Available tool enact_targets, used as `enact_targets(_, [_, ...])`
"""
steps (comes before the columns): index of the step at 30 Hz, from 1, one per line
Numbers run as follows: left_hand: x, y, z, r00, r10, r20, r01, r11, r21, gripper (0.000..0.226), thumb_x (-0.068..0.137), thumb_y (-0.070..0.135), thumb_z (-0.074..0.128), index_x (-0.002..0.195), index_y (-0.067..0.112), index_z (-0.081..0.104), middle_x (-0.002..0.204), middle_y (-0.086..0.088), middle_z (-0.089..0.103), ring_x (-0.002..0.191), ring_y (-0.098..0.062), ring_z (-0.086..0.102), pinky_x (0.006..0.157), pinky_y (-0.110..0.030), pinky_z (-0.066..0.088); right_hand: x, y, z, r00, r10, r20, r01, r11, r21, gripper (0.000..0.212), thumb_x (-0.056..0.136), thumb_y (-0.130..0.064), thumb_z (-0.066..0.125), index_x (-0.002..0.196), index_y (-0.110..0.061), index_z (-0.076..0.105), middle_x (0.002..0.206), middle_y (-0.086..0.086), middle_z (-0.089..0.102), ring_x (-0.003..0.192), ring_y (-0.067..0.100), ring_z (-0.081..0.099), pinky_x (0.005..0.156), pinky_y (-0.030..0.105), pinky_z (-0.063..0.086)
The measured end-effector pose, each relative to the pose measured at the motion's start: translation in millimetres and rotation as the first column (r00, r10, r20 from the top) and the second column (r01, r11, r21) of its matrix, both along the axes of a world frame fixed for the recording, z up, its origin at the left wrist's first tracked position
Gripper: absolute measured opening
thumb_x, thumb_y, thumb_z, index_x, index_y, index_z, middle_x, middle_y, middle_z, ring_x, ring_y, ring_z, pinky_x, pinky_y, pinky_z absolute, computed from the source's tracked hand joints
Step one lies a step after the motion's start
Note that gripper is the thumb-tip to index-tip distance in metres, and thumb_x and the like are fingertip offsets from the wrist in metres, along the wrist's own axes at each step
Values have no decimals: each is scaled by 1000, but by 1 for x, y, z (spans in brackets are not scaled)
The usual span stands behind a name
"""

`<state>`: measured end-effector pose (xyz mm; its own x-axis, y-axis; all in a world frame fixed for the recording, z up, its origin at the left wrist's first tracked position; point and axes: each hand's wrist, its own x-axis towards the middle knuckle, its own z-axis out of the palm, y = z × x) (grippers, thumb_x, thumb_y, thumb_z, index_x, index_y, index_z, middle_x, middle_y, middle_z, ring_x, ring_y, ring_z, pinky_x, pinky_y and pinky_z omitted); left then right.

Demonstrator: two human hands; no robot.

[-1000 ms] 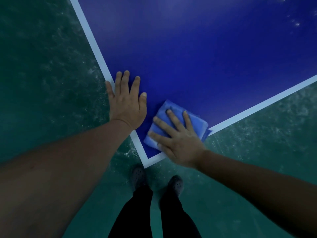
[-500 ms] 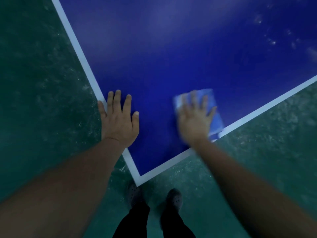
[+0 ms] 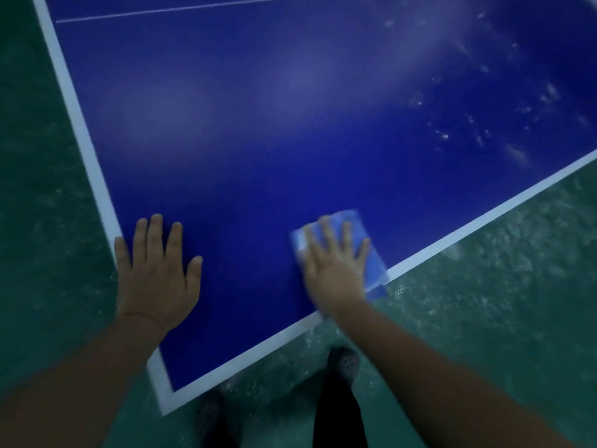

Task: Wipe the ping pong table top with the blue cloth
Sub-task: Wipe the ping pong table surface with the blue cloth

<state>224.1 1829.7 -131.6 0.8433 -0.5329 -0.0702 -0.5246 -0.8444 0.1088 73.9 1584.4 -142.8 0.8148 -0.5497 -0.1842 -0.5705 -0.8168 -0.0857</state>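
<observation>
The dark blue ping pong table top [image 3: 290, 130] with white border lines fills most of the view, one corner pointing at me. A folded light blue cloth [image 3: 371, 253] lies on it by the right-hand white edge, its lower end hanging slightly over. My right hand [image 3: 332, 270] presses flat on the cloth with fingers spread, blurred by motion. My left hand [image 3: 158, 273] rests flat on the bare table near the left edge, fingers apart, holding nothing.
Whitish dust specks [image 3: 484, 124] are scattered on the table's far right part. A thin white centre line [image 3: 193, 8] runs across the top. Green mottled floor [image 3: 500, 286] surrounds the table. My two shoes [image 3: 345, 363] and dark trousers stand by the corner.
My right hand slid the cloth from the table corner rightward along the near edge. The view shifted, showing more of the table. My left hand stayed flat by the left edge.
</observation>
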Motion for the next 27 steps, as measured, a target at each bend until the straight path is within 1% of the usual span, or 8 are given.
enact_targets(2, [-23, -35, 5, 1000, 17, 8, -16, 994, -112, 72, 95, 47, 25, 148, 0, 38, 157, -23, 28, 148, -39, 19, 119, -63, 10, -3, -5, -2, 940, 339, 23, -340, 940, 31, 52, 105, -53, 14, 155, -42, 21, 167, -7, 15, 154, 33, 4, 119, 64, 0])
enact_targets(4, [-48, -84, 8, 999, 36, -35, -41, 986, -161, 70, 95, 46, 26, 148, 2, 38, 158, -20, 27, 150, -36, 17, 120, -60, 8, -2, -63, 2, 916, 397, 57, -399, 916, 43, 51, 105, -53, 17, 154, -42, 26, 166, -8, 19, 154, 31, 8, 120, 61, 2])
enact_targets(7, [-81, -161, 10, 993, 45, -107, -62, 984, -164, 69, 96, 47, 24, 152, 8, 33, 163, -13, 19, 152, -28, 7, 123, -53, 2, -14, -195, 4, 1000, -2, 9, 2, 999, -33, 52, 105, -49, 24, 156, -41, 21, 167, -10, 11, 154, 28, 3, 120, 61, 2])
enact_targets(11, [-106, -235, 6, 990, 33, -137, -54, 987, -153, 69, 98, 48, 21, 155, 11, 26, 165, -9, 12, 153, -25, 0, 123, -49, -3, -34, -292, 17, 873, -487, 24, 484, 871, 88, 55, 105, -48, 19, 158, -39, 12, 168, -6, 1, 154, 33, -4, 117, 68, -1])
enact_targets(14, [-113, -262, -1, 986, 86, -142, -102, 988, -115, 65, 102, 47, 22, 156, 10, 24, 166, -8, 8, 153, -25, -2, 123, -49, -2, -35, -229, 4, 996, -47, 71, 46, 999, 12, 54, 104, -45, 25, 157, -35, 23, 167, -1, 13, 152, 38, 8, 116, 68, 3])
enact_targets(17, [-116, -268, -8, 986, 120, -120, -128, 990, -56, 67, 101, 48, 20, 155, 9, 26, 165, -10, 13, 153, -26, 1, 123, -53, 1, -55, -224, 0, 897, 438, 52, -440, 897, 43, 52, 104, -52, 21, 155, -39, 27, 166, -5, 19, 154, 31, 8, 119, 61, 0])
enact_targets(23, [-115, -269, -8, 985, 131, -116, -136, 990, -41, 71, 97, 49, 17, 153, 9, 31, 163, -11, 19, 153, -28, 6, 122, -56, 5, -83, -366, 10, 967, -254, -25, 255, 967, 20, 56, 104, -48, 14, 158, -37, 14, 168, -7, 1, 154, 29, -4, 119, 64, 2])
enact_targets(27, [-116, -269, -10, 982, 143, -124, -154, 984, -84, 68, 99, 48, 18, 154, 10, 27, 165, -10, 13, 153, -24, 0, 122, -54, 2, -60, -287, 2, 1000, 5, 1, -5, 1000, -23, 58, 102, -50, 14, 156, -34, 25, 167, 0, 15, 153, 36, 7, 117, 67, 7])
